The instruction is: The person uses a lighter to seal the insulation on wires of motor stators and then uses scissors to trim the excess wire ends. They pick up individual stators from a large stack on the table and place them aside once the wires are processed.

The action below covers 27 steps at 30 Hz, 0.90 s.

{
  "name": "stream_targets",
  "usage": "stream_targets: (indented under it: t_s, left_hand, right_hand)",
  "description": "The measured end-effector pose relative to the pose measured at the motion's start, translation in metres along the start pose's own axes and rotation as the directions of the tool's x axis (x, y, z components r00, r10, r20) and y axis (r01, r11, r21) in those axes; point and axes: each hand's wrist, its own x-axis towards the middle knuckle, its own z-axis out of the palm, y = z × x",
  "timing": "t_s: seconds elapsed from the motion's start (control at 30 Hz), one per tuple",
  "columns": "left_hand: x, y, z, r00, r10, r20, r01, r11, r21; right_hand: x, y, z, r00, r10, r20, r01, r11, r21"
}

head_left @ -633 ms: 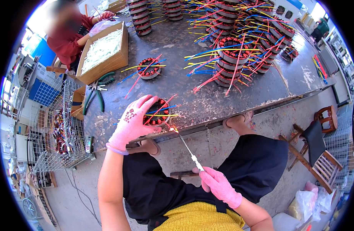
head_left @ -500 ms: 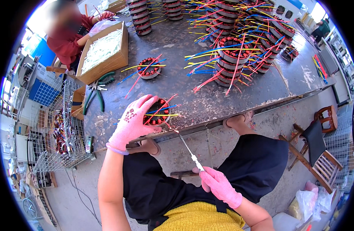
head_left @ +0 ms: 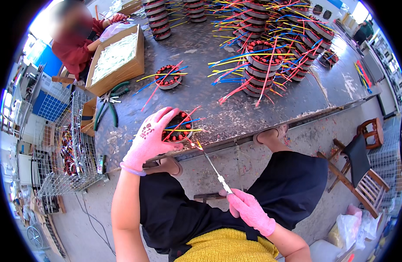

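Observation:
My left hand [head_left: 153,133], in a pink glove, is closed around the left side of a motor stator [head_left: 180,137] with red windings, at the table's front edge. Red, yellow and blue wires stick out from the ring to the right. My right hand [head_left: 250,211], also in a pink glove, grips the white handle of a thin, long-necked lighter [head_left: 215,168] over my lap. An orange flame shows at its tip, close to a red wire end by the stator's lower right. Whether they touch I cannot tell. Another stator [head_left: 168,77] lies farther back.
Tall stacks of wired stators [head_left: 263,70] stand at the right and back of the dark table [head_left: 201,94]. Green-handled pliers [head_left: 108,107] lie at left beside a carton [head_left: 137,65] of white sleeves. A co-worker in a red sleeve [head_left: 74,54] sits beyond. A wire basket [head_left: 81,174] stands left.
The glow at the lighter's tip has grown into a larger orange flame. The tip has shifted very slightly; both hands keep almost the same place and grip.

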Motion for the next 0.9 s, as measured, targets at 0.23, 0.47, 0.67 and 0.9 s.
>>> stream_targets:
  t_s: [0.23, 0.47, 0.67, 0.9]
  left_hand:
    - [0.0008, 0.001, 0.0, 1.0, -0.016, 0.021, 0.016, 1.0, 0.007]
    - [0.0002, 0.0001, 0.0021, 0.999, -0.04, 0.023, 0.04, 0.999, -0.005]
    - [0.0007, -0.0007, 0.0025, 0.999, -0.034, 0.022, 0.034, 0.999, 0.0]
    - [0.0005, -0.0013, 0.0023, 1.0, -0.025, 0.018, 0.025, 1.0, -0.002]
  right_hand:
    - [-0.0015, -0.0056, 0.0014, 1.0, 0.023, 0.004, -0.023, 1.0, 0.016]
    - [-0.0013, -0.0047, 0.001, 1.0, 0.007, 0.011, -0.008, 0.999, 0.047]
    - [-0.0017, -0.0043, 0.0003, 1.0, 0.01, 0.014, -0.011, 0.998, 0.056]
    - [-0.0009, -0.0018, -0.0002, 1.0, 0.001, 0.008, -0.001, 0.999, 0.041]
